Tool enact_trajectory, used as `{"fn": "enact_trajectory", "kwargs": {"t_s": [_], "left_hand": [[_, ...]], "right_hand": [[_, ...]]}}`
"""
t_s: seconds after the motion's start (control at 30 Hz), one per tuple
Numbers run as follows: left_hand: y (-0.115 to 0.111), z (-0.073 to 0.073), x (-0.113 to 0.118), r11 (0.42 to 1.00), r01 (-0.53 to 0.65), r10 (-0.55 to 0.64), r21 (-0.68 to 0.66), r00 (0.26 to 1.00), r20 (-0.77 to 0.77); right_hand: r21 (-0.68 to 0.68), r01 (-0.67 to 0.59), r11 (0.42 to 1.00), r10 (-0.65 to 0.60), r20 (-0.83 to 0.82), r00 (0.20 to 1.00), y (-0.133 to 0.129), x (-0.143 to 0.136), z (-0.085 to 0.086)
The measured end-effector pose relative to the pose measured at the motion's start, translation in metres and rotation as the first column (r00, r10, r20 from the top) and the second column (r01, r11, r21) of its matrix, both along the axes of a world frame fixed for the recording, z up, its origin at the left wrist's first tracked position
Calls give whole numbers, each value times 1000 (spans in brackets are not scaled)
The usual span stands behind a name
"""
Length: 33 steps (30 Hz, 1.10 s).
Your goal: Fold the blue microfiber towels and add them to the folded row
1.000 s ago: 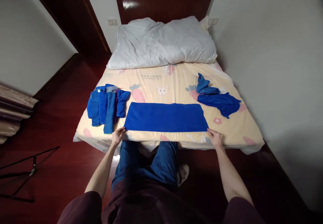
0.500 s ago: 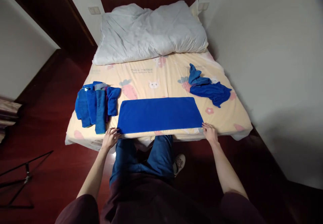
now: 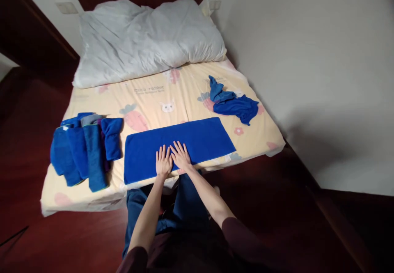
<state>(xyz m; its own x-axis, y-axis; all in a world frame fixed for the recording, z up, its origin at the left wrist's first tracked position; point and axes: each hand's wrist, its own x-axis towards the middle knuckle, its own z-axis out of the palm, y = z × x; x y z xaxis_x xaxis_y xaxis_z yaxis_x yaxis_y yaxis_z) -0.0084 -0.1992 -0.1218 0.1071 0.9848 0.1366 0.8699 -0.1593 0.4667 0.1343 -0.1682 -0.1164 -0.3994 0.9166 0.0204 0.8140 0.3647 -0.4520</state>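
A blue towel lies flat as a long rectangle along the front edge of the bed. My left hand rests open on its middle, palm down with fingers spread. Right beside it, my right hand also lies open and flat on the cloth. Neither hand grips anything. Parts of the towel under both palms are hidden.
Left of the towel is a pile of folded towels in blue, grey and purple. Crumpled blue cloths lie at the right. A grey-white quilt is heaped at the head of the bed. A wall borders the right side.
Both hands have left the towel's front corners and come together on its middle, now spread flat. The view has turned, so the bed appears further left and tilted.
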Motion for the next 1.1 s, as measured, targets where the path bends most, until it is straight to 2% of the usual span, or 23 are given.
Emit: {"fn": "enact_trajectory", "kwargs": {"t_s": [0.1,0.3,0.5,0.6,0.67,0.8,0.93,1.03,1.1], "left_hand": [[-5,-10,-11,999,-17,18,34,1000,-16],[-16,1,-55,984,-175,177,40,983,-51],[-40,5,-120,931,-361,364,46,925,-106],[-47,5,-144,919,-393,393,27,909,-137],[-48,3,-152,920,-391,389,17,910,-146],[-48,0,-153,924,-382,381,26,913,-143],[-52,0,-155,918,-396,394,18,907,-147],[-50,4,-146,920,-391,391,30,910,-139],[-38,6,-127,942,-333,336,45,935,-116]], "right_hand": [[29,-3,1000,3,-15,1000,1,22,-9],[56,135,989,-137,38,990,15,115,-6],[56,301,952,-306,134,943,28,209,-13],[70,385,920,-391,179,903,33,246,-18],[80,432,898,-439,201,876,36,263,-20],[89,496,864,-503,210,838,37,279,-25],[89,507,858,-512,235,826,35,279,-26],[106,508,855,-517,251,818,40,258,-19],[133,450,883,-469,208,859,48,224,-10]]}}
